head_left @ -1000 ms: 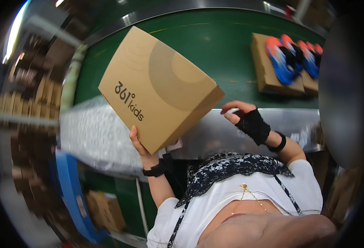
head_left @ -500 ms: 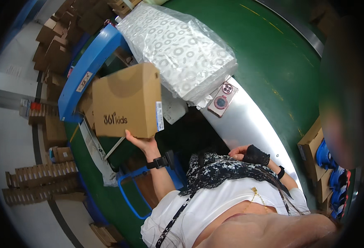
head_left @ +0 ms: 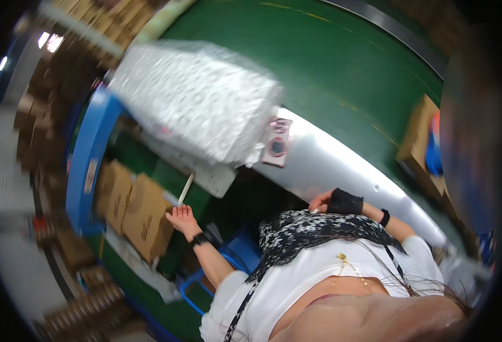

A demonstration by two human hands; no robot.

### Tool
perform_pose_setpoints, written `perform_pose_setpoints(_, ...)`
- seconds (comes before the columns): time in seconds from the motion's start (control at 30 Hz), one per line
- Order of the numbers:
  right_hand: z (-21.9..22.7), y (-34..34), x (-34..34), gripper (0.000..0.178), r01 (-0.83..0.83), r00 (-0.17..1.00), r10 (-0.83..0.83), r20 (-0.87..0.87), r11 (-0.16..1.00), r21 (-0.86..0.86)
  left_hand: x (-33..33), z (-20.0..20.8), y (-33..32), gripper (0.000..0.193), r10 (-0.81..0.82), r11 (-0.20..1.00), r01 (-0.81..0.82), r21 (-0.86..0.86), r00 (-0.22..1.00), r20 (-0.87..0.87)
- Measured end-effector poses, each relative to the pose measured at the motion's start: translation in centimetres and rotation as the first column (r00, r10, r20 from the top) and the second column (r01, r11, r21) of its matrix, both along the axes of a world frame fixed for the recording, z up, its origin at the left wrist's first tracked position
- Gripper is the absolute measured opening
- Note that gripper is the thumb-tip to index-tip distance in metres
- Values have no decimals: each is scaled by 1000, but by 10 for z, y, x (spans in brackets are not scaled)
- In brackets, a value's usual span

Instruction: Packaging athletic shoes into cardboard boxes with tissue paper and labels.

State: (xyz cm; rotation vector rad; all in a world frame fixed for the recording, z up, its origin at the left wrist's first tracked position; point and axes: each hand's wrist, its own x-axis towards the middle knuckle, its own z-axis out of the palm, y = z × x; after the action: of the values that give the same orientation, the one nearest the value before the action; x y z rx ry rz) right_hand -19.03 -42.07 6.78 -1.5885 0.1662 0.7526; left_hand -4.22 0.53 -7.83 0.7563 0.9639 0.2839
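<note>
beside the left hand (head_left: 184,222), a brown dark-lettered box (head_left: 147,215)

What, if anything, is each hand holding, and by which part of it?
The left hand is open beside a brown box, holding nothing. The right hand is curled by the patterned apron; whether it holds anything cannot be told.

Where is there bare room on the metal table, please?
The metal table is bare from the phone rightward, past the right hand. Its left end is crowded: the white bundle lies beside the phone.
</note>
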Motion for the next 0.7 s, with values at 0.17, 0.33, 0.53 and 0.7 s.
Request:
perform_pose_setpoints(0.17,-6,-43,-14,17,376,888,-381,258,924,71,-14,102,-234,40,-878,322,939,123,247,410)
perform_pose_setpoints(0.33,25,-62,-21,22,710,636,-639,434,704,-5,-48,146,-358,26,-757,-485,750,450,-617,215)
perform_pose_setpoints(0.53,49,-123,-47,13,951,285,-578,764,273,-149,-67,169,-405,19,-748,-482,783,393,-602,281)
perform_pose_setpoints(0.7,77,-274,-93,18,790,368,25,929,-535,-299,-66,163,-397,20,-830,-462,815,351,-536,152)
